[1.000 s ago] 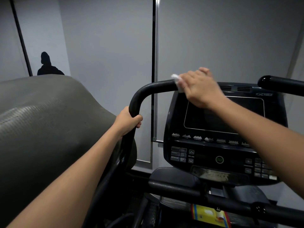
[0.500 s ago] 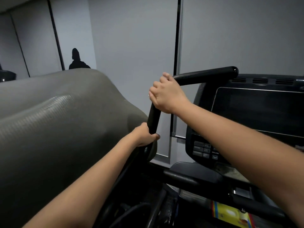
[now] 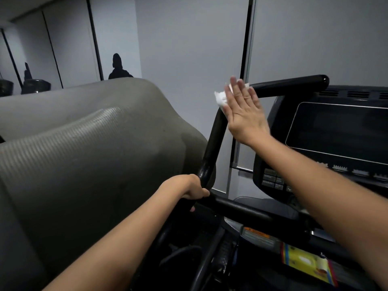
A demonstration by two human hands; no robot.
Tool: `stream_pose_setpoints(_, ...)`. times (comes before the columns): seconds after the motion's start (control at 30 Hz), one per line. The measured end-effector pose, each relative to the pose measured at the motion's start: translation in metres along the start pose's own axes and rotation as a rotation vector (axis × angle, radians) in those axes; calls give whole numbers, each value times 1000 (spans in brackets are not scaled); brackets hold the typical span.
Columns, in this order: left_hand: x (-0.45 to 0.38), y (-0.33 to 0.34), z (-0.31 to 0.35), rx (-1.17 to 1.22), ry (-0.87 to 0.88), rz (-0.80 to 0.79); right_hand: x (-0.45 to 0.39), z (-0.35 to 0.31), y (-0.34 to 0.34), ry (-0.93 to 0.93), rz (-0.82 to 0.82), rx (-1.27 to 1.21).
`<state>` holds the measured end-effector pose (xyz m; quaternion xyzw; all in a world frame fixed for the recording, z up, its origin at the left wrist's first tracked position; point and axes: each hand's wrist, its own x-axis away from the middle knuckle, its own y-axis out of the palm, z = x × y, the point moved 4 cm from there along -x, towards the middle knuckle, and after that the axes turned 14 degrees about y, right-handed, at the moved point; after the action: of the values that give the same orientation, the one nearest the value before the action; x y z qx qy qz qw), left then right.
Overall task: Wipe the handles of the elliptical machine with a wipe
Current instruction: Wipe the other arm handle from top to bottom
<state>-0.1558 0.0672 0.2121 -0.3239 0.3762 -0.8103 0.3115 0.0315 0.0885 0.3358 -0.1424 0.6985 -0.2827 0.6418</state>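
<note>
The elliptical's black left handle point(image 3: 214, 141) rises from the lower middle, bends and runs right to its end point(image 3: 319, 80). My right hand point(image 3: 244, 111) lies flat at the bend, fingers stretched out, pressing a white wipe point(image 3: 221, 97) against the handle. The wipe peeks out left of and above my fingers. My left hand point(image 3: 190, 189) grips the lower part of the same handle, fingers wrapped around it.
A large grey padded shape point(image 3: 84, 154) fills the left half. The black console point(image 3: 336, 139) with screen and buttons sits right of the handle. A black crossbar point(image 3: 241, 208) runs below it, with a yellow label point(image 3: 304, 261) underneath. Grey wall panels stand behind.
My right hand has opened from a closed grip at the bend to a flat palm, and the wipe shows again. My left hand has slid lower on the handle. The view shifted left.
</note>
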Motion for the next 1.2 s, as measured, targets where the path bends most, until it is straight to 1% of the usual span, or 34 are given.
stream_pose_setpoints(0.1,-1,-1,1,-27,-16,-30,12,-24,12,335,81,-222)
stream_pose_setpoints(0.13,-2,-1,0,-34,-10,-28,21,-35,17,405,87,-339)
stream_pose_setpoints(0.2,-3,-2,-2,-46,8,-16,40,-57,29,484,43,-610)
stream_pose_setpoints(0.27,-6,-2,-4,-38,29,-6,57,-69,35,583,-35,-794)
stream_pose_setpoints(0.3,-6,-2,-4,-28,36,-1,65,-71,38,653,-103,-827)
stream_pose_setpoints(0.37,-8,-2,-7,-7,49,5,86,-71,43,783,-301,-829)
stream_pose_setpoints(0.4,-10,-2,-9,-1,64,7,98,-68,44,812,-398,-823)
stream_pose_setpoints(0.47,-11,0,-10,8,108,12,117,-63,44,810,-530,-812)
stream_pose_setpoints(0.5,-12,1,-11,14,123,13,120,-60,44,801,-564,-806)
stream_pose_setpoints(0.57,-13,3,-12,39,131,15,109,-60,38,791,-581,-800)
stream_pose_setpoints(0.63,-14,4,-14,64,130,28,82,-61,33,813,-532,-817)
stream_pose_setpoints(0.8,-14,7,-15,100,143,47,7,-42,28,875,-283,-936)
stream_pose_setpoints(0.9,-11,5,-13,124,135,52,-5,-37,33,920,-203,-1008)
stream_pose_setpoints(0.97,-10,4,-13,141,129,50,6,-42,39,922,-193,-994)
stream_pose_setpoints(1.07,-11,5,-15,148,127,53,38,-48,47,894,-274,-965)
stream_pose_setpoints(1.2,-9,8,-16,151,157,99,101,-59,67,880,-481,-1015)
